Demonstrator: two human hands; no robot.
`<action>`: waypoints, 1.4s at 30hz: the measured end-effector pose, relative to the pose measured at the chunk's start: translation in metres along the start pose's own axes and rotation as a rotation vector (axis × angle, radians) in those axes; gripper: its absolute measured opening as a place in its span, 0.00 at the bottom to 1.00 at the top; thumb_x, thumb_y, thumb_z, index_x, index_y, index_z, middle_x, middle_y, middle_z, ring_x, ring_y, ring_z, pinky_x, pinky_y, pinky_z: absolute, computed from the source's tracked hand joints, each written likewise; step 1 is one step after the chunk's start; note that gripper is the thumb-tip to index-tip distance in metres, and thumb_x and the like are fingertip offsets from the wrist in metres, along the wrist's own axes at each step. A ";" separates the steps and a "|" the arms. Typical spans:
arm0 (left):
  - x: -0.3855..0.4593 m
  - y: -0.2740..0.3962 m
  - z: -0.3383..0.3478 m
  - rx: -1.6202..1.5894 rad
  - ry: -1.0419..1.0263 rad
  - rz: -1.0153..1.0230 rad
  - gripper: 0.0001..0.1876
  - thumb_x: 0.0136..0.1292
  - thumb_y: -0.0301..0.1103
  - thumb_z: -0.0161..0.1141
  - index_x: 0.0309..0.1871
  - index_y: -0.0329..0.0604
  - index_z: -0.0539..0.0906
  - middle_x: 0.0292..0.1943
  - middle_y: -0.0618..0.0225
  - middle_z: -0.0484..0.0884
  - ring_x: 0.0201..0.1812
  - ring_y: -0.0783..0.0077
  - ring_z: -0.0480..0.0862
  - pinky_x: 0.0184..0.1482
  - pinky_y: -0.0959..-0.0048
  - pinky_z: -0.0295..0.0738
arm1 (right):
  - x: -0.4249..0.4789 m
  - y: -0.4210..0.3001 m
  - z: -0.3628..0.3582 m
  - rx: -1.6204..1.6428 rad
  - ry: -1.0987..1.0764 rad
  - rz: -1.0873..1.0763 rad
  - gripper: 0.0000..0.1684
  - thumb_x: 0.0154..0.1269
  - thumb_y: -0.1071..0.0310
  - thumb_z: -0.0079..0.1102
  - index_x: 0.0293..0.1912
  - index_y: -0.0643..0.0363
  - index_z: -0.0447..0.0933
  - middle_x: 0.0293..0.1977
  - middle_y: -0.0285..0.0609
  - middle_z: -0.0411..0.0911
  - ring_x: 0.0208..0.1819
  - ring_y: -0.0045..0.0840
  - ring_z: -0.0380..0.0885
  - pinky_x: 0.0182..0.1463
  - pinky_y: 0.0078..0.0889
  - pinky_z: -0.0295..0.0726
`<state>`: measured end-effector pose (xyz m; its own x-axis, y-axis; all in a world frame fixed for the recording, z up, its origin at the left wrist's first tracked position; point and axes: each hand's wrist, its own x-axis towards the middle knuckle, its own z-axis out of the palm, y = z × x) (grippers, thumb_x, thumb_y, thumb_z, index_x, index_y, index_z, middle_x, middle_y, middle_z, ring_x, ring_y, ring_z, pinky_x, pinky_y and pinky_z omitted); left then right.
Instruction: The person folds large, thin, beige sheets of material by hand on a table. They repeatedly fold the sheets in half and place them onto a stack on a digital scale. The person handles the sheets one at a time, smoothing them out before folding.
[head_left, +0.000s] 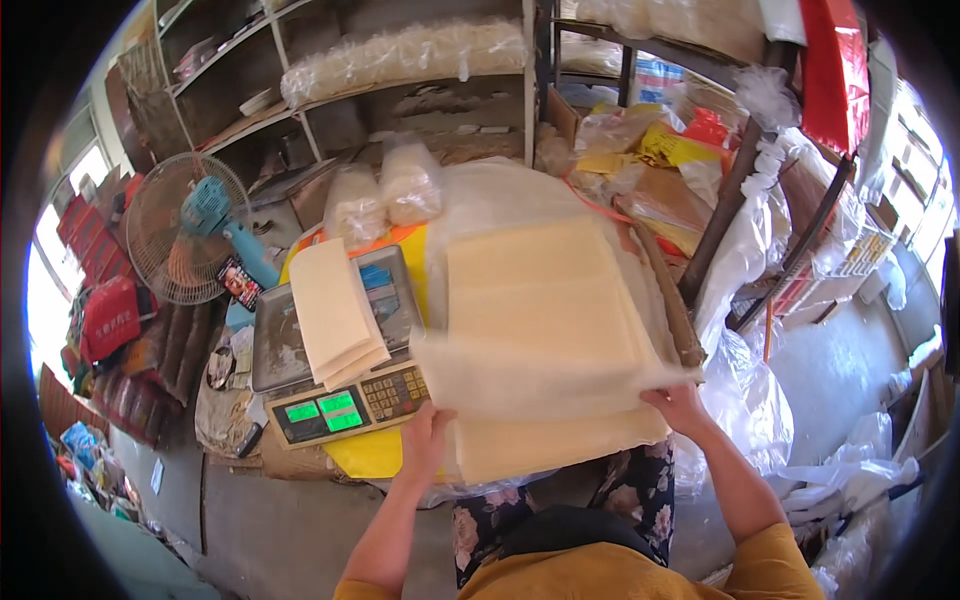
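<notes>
A stack of thin cream-coloured sheets lies on the table in front of me. One translucent sheet, blurred by motion, is lifted across the stack's near part. My right hand pinches this sheet at its right end. At the left end, my left hand grips the sheet's near corner, beside the scale's keypad; its fingertips are partly hidden. Left of the stack, a digital scale with lit green displays carries a folded bundle of cream sheets on its metal pan.
Two clear plastic-wrapped packs stand behind the scale. A blue desk fan and a phone with a lit screen are at the left. Shelves rise at the back. Plastic sheeting hangs by the table's right edge.
</notes>
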<state>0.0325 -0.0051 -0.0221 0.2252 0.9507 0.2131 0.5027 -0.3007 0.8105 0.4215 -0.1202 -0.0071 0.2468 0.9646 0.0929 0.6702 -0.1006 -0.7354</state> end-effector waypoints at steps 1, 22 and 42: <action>0.006 0.001 0.002 -0.016 0.057 -0.012 0.07 0.64 0.30 0.57 0.41 0.36 0.80 0.32 0.52 0.84 0.32 0.58 0.85 0.36 0.68 0.77 | 0.005 -0.022 0.001 -0.052 0.012 0.181 0.18 0.57 0.60 0.66 0.42 0.62 0.79 0.24 0.47 0.79 0.29 0.31 0.80 0.35 0.30 0.77; 0.024 0.009 0.070 0.709 -0.239 0.381 0.37 0.60 0.63 0.55 0.70 0.56 0.67 0.72 0.53 0.59 0.74 0.48 0.53 0.71 0.39 0.43 | 0.018 -0.040 0.075 -0.581 0.011 -0.287 0.31 0.67 0.67 0.52 0.68 0.54 0.60 0.71 0.54 0.52 0.73 0.51 0.48 0.72 0.60 0.47; 0.026 0.004 0.024 -0.186 0.249 0.150 0.52 0.55 0.21 0.66 0.74 0.37 0.40 0.71 0.54 0.57 0.69 0.60 0.62 0.70 0.65 0.56 | 0.010 -0.149 0.022 -0.084 0.042 -0.804 0.21 0.47 0.84 0.54 0.44 0.62 0.79 0.45 0.48 0.80 0.50 0.42 0.79 0.58 0.42 0.73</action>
<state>0.0606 0.0166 -0.0266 0.0633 0.8930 0.4457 0.3129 -0.4418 0.8408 0.3087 -0.0906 0.0881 -0.3080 0.7397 0.5983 0.7038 0.6003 -0.3799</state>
